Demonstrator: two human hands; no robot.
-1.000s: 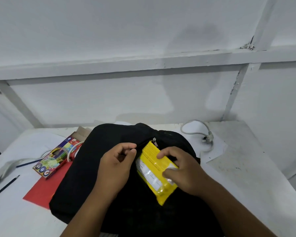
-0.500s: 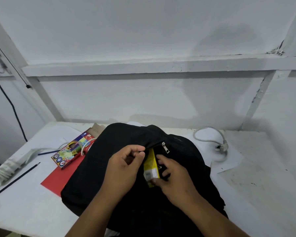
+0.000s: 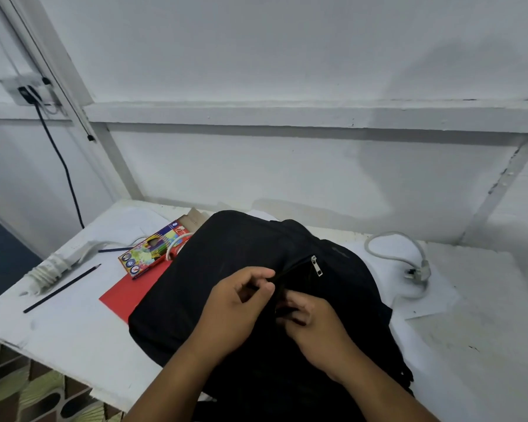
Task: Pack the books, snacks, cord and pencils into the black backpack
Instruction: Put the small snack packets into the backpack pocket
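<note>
The black backpack (image 3: pixel 226 269) lies flat in the middle of the white table (image 3: pixel 58 330). My left hand (image 3: pixel 235 309) pinches the edge of its open front pocket, just below the silver zipper pull (image 3: pixel 316 264). The curled fingertips of my right hand (image 3: pixel 314 324) are tucked into that pocket, so what they hold is hidden. No yellow snack packet shows. A coloured pencil box (image 3: pixel 153 254) and a red book (image 3: pixel 131 293) lie left of the bag. A dark pencil (image 3: pixel 61 289) lies further left. The white cord (image 3: pixel 393 248) curls at the right.
A white power strip (image 3: pixel 52 266) with its cable wound around it sits at the table's left edge. A sheet of paper (image 3: pixel 433 300) lies under the cord's plug (image 3: pixel 418 272). A black cable (image 3: pixel 64 166) hangs from a wall socket at the left. The white wall stands close behind.
The yellow snack packet has gone down into the front pocket and out of sight, with my right hand's fingers following it. My left hand kept its pinch on the pocket edge. The camera turned left.
</note>
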